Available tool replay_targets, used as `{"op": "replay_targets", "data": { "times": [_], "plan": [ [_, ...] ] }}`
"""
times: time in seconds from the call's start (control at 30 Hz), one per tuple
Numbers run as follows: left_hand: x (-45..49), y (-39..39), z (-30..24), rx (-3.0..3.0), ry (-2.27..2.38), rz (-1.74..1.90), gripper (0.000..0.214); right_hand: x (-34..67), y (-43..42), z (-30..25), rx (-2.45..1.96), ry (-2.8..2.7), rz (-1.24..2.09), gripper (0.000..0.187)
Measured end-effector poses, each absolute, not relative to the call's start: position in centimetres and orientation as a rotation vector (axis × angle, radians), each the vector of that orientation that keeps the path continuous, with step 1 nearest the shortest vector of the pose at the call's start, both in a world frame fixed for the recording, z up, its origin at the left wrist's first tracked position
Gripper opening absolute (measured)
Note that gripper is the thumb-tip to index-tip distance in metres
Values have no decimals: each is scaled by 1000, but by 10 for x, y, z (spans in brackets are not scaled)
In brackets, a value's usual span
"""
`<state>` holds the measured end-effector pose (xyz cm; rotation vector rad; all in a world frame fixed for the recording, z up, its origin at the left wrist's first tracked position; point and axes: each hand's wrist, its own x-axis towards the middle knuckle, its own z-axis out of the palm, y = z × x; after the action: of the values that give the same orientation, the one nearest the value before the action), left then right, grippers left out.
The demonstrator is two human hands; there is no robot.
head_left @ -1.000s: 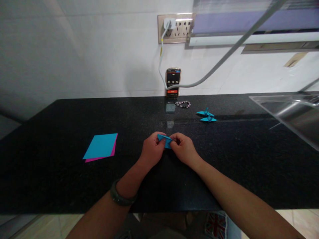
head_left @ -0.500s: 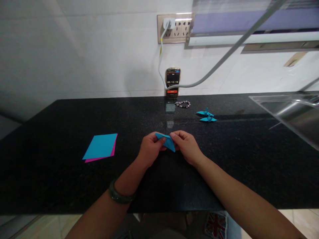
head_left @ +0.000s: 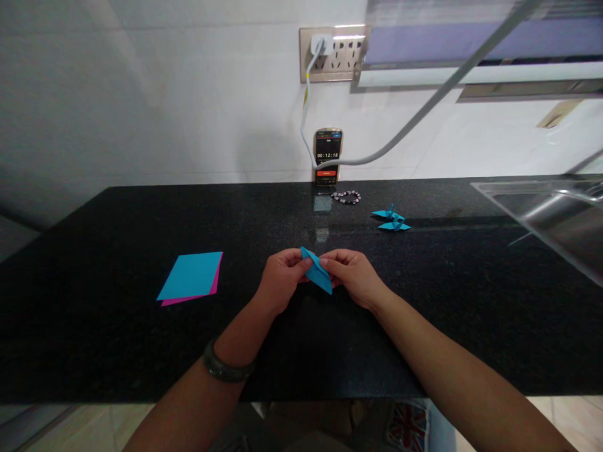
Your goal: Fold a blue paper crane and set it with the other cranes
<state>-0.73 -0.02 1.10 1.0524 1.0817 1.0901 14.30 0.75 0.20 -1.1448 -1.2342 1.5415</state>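
Between the two hands, over the near half of the worktop (head_left: 141, 351), a folded blue paper (head_left: 320, 279) is held. Left side is pinched by the left hand (head_left: 281, 276), thumb on top; right edge is pinched by the right hand (head_left: 351, 276), thumb laid near the upper fold. Both hands are closed on it, neither one nearer. Long axis is set aslant: one tip is pointed away and to the left, the other toward the worktop's near edge and to the right. Fingers underneath are mostly hidden, so how many layers are gripped cannot be told. Off left, well apart, a blue sheet (head_left: 193, 275) is laid over a pink sheet (head_left: 215, 285), edges mismatched. Farther back and right, two blue paper birds (head_left: 396, 226) are set close together. Straight ahead, a phone (head_left: 328, 144) is leaned on the wall (head_left: 188, 113), beaded loop (head_left: 348, 198) near its foot.
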Motion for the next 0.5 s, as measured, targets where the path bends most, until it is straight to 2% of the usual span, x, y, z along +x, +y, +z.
{"op": "replay_targets", "data": {
  "times": [0.5],
  "plan": [
    [-6, -1, 12, 1070, 1068, 1077, 18, 146, 9, 3, -1161, -1241, 1586, 22]
  ]
}}
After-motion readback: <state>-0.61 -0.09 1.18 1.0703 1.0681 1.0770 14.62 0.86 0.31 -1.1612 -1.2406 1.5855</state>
